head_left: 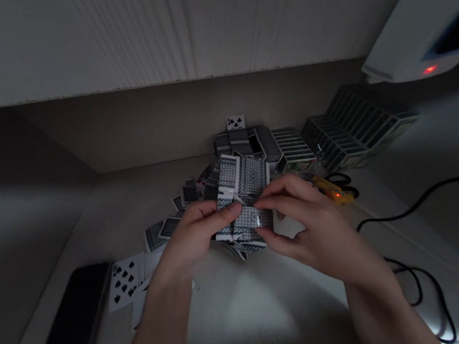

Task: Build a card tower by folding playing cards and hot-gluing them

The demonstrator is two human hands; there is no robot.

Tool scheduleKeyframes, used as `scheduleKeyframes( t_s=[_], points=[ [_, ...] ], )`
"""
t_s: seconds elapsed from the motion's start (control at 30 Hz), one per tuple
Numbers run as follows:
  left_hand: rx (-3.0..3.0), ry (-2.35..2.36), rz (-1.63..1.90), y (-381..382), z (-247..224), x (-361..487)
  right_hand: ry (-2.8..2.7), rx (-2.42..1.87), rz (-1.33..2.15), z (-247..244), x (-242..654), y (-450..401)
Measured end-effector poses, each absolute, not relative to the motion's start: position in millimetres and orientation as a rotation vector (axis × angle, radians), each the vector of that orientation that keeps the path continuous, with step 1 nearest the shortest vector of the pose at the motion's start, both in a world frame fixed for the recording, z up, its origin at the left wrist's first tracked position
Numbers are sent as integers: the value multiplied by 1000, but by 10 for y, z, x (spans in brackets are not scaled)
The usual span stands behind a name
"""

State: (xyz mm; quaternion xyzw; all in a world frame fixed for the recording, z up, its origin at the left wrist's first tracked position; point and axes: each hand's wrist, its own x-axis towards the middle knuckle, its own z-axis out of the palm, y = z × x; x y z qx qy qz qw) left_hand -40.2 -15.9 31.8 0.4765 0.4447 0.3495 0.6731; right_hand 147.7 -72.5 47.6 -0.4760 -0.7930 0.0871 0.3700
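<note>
Between my hands is a structure of folded playing cards point(252, 177), their grey checked backs facing out and white edges showing. My left hand point(197, 230) grips its left side, thumb lying across the front. At its right side, my right hand point(302, 212) pinches a folded card with thumb and fingers. The inside of the structure is mostly hidden. Loose playing cards point(168, 227) lie behind and left of my left hand. An eight of spades point(124, 283) rests face up beside my left forearm.
A black phone point(72, 324) lies at the left. Boxed card packs point(351, 122) are stacked at the back right. An eight of clubs point(236, 122) stands against the back wall. A yellow device point(332, 189) and black cable point(411, 203) are at the right, below a white unit point(416, 23).
</note>
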Motion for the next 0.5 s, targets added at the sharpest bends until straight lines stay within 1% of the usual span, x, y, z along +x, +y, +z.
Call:
scheduleKeyframes(
  t_s=[0.17, 0.37, 0.5],
  points=[
    [1003, 982, 797, -163, 314, -406, -2119, -1161, 96, 444, 1510, -674],
    [899, 953, 857, -156, 375, -371, -1953, -1092, 213, 367, 1512, -583],
    [815, 912, 857, -159, 426, -362, -1831, -1108, 198, 316, 1443, -563]
  ],
)
